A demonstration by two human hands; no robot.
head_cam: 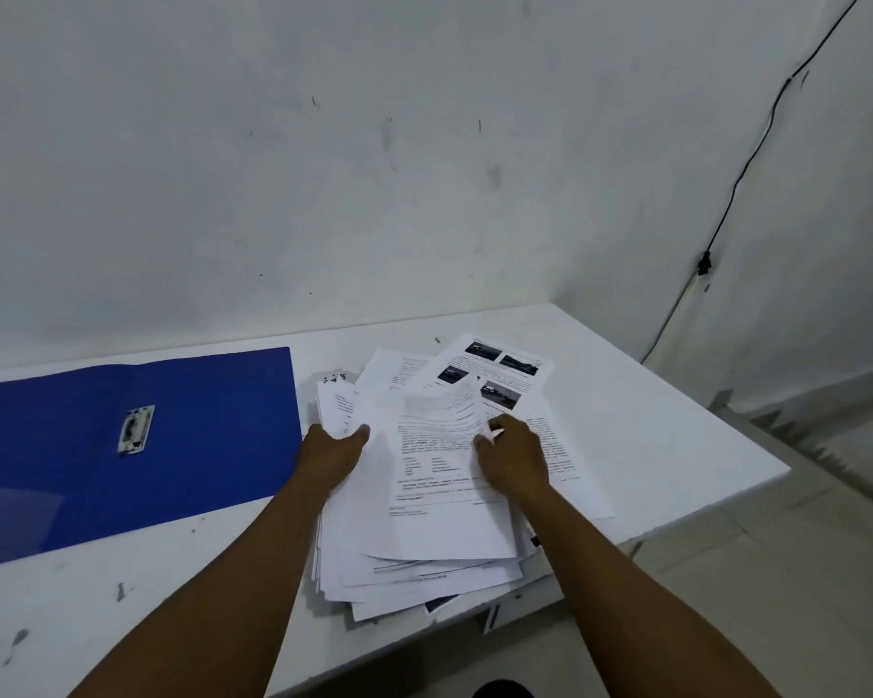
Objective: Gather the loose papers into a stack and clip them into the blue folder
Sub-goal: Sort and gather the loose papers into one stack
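Papers [439,521], white printed sheets in a loose, fanned heap, lie on the white table [651,420] just right of the open blue folder [213,445]; left hand [336,453] grips the heap's left edge; right hand [512,458] pinches the curled top sheet [439,410].

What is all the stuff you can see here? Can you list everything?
folder: one, blue, lying open on the table's left side
clip: one, silver, inside the folder
papers: a messy pile, too many to count, white with black print, right of the folder, some hanging over the table's near edge
photo page: one, white with dark pictures, at the back of the pile
table: one, white, in the room's corner
cable: one, black, running down the right wall
left hand: one, gripping the pile's left edge
right hand: one, pinching a curling top sheet
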